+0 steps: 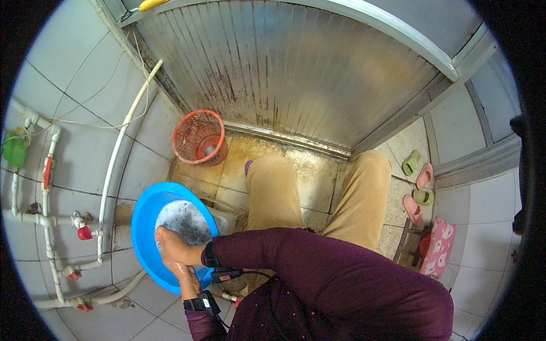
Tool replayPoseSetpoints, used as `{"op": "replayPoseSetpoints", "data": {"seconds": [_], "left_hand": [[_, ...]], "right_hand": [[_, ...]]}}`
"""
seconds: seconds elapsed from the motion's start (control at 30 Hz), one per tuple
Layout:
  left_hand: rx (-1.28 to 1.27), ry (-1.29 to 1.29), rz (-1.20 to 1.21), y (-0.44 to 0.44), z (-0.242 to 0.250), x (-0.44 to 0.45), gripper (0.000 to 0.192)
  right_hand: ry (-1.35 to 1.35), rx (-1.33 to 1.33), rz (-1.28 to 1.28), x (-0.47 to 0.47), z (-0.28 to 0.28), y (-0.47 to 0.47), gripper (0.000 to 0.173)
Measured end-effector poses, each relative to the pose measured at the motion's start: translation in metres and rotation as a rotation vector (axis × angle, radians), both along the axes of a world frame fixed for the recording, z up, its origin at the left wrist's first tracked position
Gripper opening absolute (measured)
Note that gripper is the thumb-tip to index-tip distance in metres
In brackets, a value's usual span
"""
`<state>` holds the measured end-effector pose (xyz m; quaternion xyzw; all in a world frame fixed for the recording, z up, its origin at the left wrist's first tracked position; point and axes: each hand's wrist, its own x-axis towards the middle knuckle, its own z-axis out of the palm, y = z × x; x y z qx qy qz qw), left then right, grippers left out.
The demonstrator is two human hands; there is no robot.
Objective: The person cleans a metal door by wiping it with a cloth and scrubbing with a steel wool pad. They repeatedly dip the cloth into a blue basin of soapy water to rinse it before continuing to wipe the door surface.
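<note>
A blue plastic basin (143, 238) sits to my left, with sudsy water (183, 217) in it. White foam floats on the surface around a darker patch that I cannot make out. Both hands are at the basin's near side, pressed close together. My right hand (177, 249) reaches across from the right and lies over the other, its thumb side up and wet. Beneath it, my left hand (187, 275) is mostly covered, with suds at the wrist. Fingers of both are hidden, so whether anything is between them does not show.
A red plastic basket (198, 136) stands by the ribbed door panel (273, 64). White pipes (47, 238) with red-handled valves run along the left tiled wall. Green and pink slippers (412, 209) lie at right, near a low stool (411, 243) and a pink patterned item (439, 249).
</note>
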<state>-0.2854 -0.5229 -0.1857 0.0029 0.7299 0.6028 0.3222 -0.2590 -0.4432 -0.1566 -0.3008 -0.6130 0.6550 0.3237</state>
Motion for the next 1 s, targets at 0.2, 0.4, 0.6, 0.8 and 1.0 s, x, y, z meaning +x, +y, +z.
{"op": "replayPoseSetpoints", "data": {"seconds": [0.2, 0.4, 0.6, 0.8, 1.0], "left_hand": [[-0.259, 1.209, -0.389, 0.007, -0.009, -0.019, 0.025], [0.155, 0.551, -0.312, 0.050, 0.047, -0.016, 0.037], [0.137, 1.370, -0.684, 0.161, 0.115, 0.029, 0.054], [0.472, 1.382, -0.978, 0.298, 0.157, 0.143, 0.033], [0.826, 0.873, -0.714, 0.412, 0.202, 0.211, 0.026]], "right_hand": [[-0.059, -0.013, -0.033, -0.007, -0.016, 0.005, 0.006], [-0.079, -0.371, -0.220, -0.016, 0.009, 0.049, 0.018], [0.597, -0.701, -0.151, 0.056, 0.063, 0.182, 0.020], [0.859, -0.527, -0.150, 0.248, 0.099, 0.272, 0.029], [0.275, -0.110, -0.506, 0.407, 0.110, 0.271, 0.042]]}}
